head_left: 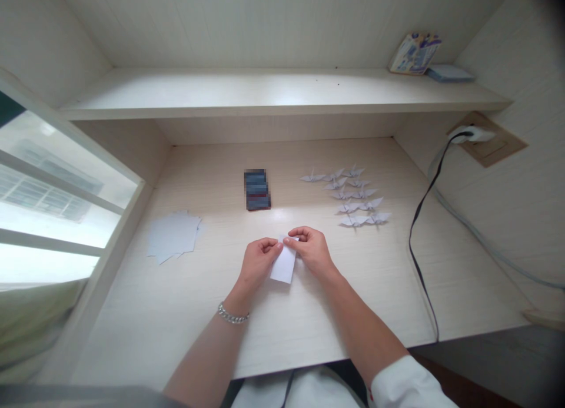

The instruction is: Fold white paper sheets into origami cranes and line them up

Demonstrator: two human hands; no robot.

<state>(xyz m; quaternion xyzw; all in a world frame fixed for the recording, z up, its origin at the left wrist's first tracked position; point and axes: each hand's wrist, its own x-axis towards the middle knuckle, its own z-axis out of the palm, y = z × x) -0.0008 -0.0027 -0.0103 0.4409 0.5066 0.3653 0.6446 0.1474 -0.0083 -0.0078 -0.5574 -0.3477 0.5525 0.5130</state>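
In the head view, the work looks well under way, with one piece in hand. The folded paper (pixel 283 268), a narrow white oblong, is held just above the table (pixel 220 190). The left hand (pixel 257 262) has its fingers closed on the paper's upper left edge, thumb on top; the right hand (pixel 312 250) has its fingers closed on the upper right corner, thumb likewise on top. The two thumbs come near each other at the top of the folded paper, and its lower end hangs free of both hands.

Beyond and to the right of the folded paper stand about eleven small paper birds (pixel 341 195), wings spread, which I judge to be finished. To the left of the folded paper lies a loose pile of white sheets (pixel 173 236), flat and overlapping, apparently not yet folded.

The piece in hand has no wings or neck, so I take it to be at an early stage; its creases are too faint at this size to say how many folds it has.
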